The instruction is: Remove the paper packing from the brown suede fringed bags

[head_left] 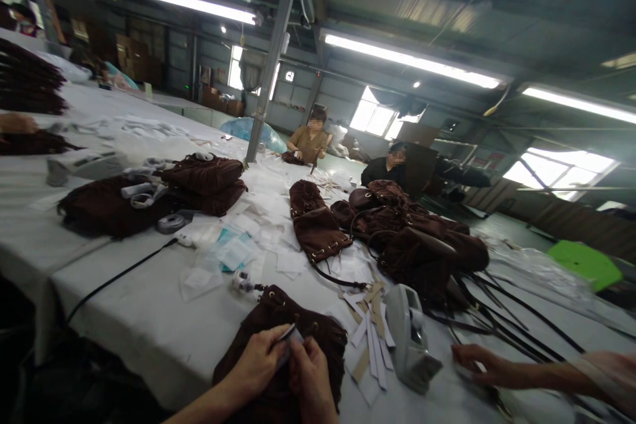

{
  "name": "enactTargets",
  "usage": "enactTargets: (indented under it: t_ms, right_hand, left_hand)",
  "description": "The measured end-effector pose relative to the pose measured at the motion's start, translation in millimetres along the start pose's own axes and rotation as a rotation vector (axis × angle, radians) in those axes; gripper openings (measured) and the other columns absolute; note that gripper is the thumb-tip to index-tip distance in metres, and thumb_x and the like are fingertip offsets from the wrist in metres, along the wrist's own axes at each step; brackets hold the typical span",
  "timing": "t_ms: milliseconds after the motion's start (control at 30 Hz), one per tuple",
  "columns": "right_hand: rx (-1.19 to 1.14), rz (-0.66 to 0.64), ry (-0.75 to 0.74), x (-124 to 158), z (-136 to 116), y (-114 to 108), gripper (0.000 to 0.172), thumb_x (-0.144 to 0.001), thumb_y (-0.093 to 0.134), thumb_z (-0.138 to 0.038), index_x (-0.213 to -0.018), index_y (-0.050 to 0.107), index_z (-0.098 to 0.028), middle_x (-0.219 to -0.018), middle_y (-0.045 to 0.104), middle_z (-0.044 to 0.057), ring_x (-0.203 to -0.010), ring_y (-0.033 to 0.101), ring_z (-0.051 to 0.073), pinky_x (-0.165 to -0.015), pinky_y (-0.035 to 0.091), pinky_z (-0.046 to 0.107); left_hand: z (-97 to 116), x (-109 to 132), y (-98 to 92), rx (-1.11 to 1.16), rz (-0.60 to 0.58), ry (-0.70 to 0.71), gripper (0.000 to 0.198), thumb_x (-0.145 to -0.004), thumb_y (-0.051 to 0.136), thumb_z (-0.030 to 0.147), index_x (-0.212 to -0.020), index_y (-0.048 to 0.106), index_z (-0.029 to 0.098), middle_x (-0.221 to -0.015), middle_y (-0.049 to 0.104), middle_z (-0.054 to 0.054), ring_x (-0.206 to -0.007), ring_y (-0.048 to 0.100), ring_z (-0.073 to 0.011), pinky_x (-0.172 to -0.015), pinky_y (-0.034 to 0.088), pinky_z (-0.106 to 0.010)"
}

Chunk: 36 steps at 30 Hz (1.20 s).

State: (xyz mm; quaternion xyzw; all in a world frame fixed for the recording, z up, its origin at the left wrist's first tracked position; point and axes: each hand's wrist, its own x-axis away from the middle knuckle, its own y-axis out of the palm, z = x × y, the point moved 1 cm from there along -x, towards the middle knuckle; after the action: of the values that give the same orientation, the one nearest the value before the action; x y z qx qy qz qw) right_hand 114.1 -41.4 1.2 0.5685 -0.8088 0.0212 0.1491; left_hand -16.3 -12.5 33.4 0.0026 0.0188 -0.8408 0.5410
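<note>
A dark brown drawstring bag point(281, 308) with metal eyelets lies on the table right in front of me. Over it, my left hand point(258, 361) and my right hand point(313, 371) come together, fingers pinched on a small pale strip point(289, 341). A narrow dark piece shows at the strip's upper end; whether it is part of the strip I cannot tell. A small white-and-clear item point(243, 281) sits at the bag's far edge. Beside the bag, to the right, are loose white and tan paper strips point(372, 338) and a grey tape dispenser point(408, 338).
A co-worker's hand point(484, 366) reaches in from the right, past the dispenser. Brown bags are piled at centre right point(422, 232) and left point(119, 205). A black cord point(119, 277) crosses the white table point(124, 305). A metal post point(271, 66) rises beyond; two people sit across.
</note>
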Motion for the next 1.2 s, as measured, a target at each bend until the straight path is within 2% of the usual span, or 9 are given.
enactTargets:
  t_ms: [200,300,400,567,833,933,1033,1100,1200]
  right_hand:
    - [0.066,0.094,-0.098,-4,-2,3,0.041,-0.056,0.076,-0.052,-0.064,0.059,-0.015,-0.055,0.059,-0.003,-0.050,0.050,0.010,-0.046,0.040,0.020]
    - [0.080,0.102,-0.091,-2,-3,5,0.036,-0.058,0.075,-0.048,-0.061,0.058,-0.016,-0.050,0.056,-0.004,-0.046,0.047,0.009,-0.042,0.036,0.020]
    - [0.077,0.100,-0.063,1,-1,6,0.036,-0.060,0.074,-0.047,-0.059,0.054,-0.017,-0.043,0.048,-0.007,-0.038,0.039,0.006,-0.035,0.028,0.019]
    - [0.045,0.060,-0.004,6,1,5,0.042,-0.063,0.071,-0.054,-0.061,0.047,-0.019,-0.037,0.040,-0.010,-0.029,0.029,0.003,-0.029,0.020,0.016]
    - [-0.022,0.011,-0.004,6,2,3,0.051,-0.067,0.064,-0.066,-0.066,0.051,-0.017,-0.044,0.049,-0.006,-0.034,0.044,0.006,-0.031,0.037,0.017]
    - [0.002,0.029,-0.021,5,4,4,0.049,-0.062,0.073,-0.061,-0.063,0.051,-0.017,-0.039,0.047,-0.008,-0.030,0.041,0.005,-0.029,0.033,0.016]
    - [-0.001,0.041,-0.032,6,5,4,0.048,-0.065,0.070,-0.062,-0.064,0.050,-0.018,-0.040,0.048,-0.007,-0.030,0.040,0.005,-0.030,0.032,0.016]
    - [-0.007,0.049,-0.047,8,5,4,0.048,-0.067,0.069,-0.062,-0.063,0.048,-0.019,-0.039,0.047,-0.008,-0.030,0.037,0.005,-0.029,0.029,0.016]
    - [-0.020,0.055,-0.069,11,4,4,0.050,-0.065,0.069,-0.064,-0.061,0.046,-0.019,-0.038,0.041,-0.010,-0.031,0.032,0.003,-0.029,0.024,0.015]
  left_hand:
    - [-7,8,1.2,-0.028,0.130,-0.011,0.015,-0.081,0.057,0.032,-0.088,0.060,0.019,-0.084,0.071,-0.004,-0.079,0.064,-0.0209,-0.075,0.045,-0.025]
    - [-12,14,4.5,-0.073,0.148,0.005,0.020,-0.084,0.054,0.036,-0.082,0.065,0.019,-0.079,0.071,-0.004,-0.076,0.063,-0.0210,-0.071,0.045,-0.024]
    - [-19,19,8.0,-0.108,0.158,0.044,0.023,-0.086,0.053,0.036,-0.085,0.070,0.020,-0.083,0.071,-0.005,-0.082,0.063,-0.0222,-0.076,0.045,-0.024]
    - [-20,24,8.2,-0.199,0.053,0.176,0.027,-0.090,0.047,0.032,-0.092,0.072,0.024,-0.089,0.069,-0.007,-0.084,0.062,-0.0213,-0.080,0.045,-0.025]
    - [-8,26,5.1,-0.351,-0.045,0.259,0.032,-0.091,0.040,0.024,-0.107,0.068,0.022,-0.095,0.064,-0.010,-0.085,0.061,-0.0204,-0.079,0.046,-0.025]
    - [1,24,3.4,-0.305,-0.026,0.173,0.029,-0.090,0.044,0.033,-0.096,0.069,0.021,-0.089,0.068,-0.008,-0.081,0.062,-0.0199,-0.077,0.045,-0.025]
    - [2,13,1.3,-0.165,0.037,-0.035,0.039,-0.087,0.044,0.049,-0.096,0.065,0.017,-0.080,0.069,-0.005,-0.073,0.061,-0.0186,-0.068,0.045,-0.025]
    - [-2,5,1.6,-0.138,0.053,-0.146,0.047,-0.084,0.044,0.056,-0.083,0.064,0.014,-0.069,0.066,-0.004,-0.064,0.058,-0.0171,-0.059,0.042,-0.024]
    - [-10,-2,3.8,-0.166,0.044,-0.197,0.042,-0.078,0.051,0.054,-0.063,0.057,0.015,-0.057,0.057,0.000,-0.055,0.051,-0.0139,-0.052,0.036,-0.023]
